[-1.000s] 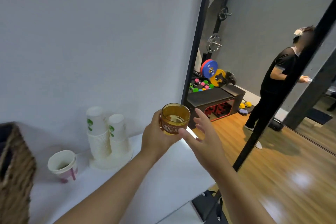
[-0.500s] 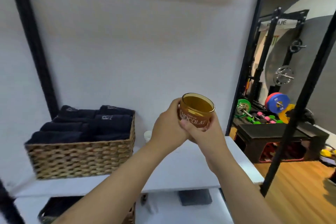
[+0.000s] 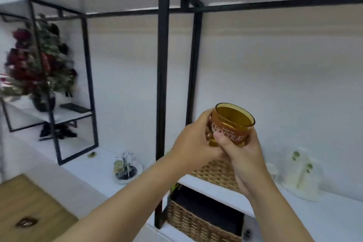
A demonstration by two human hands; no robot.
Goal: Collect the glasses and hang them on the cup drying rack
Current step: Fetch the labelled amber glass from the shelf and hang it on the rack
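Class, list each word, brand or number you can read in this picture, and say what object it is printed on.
"LOTTE": small white print on the amber glass held by the left hand and right hand.
"CHOCOLAT": larger white letters below it on the same glass; a thumb covers the lower left.
Green marks on the paper cups: too blurred to read.

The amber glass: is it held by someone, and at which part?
Yes. Both hands hold the amber glass by its lower body and base: left hand on its side, right hand under it. The rim is free.
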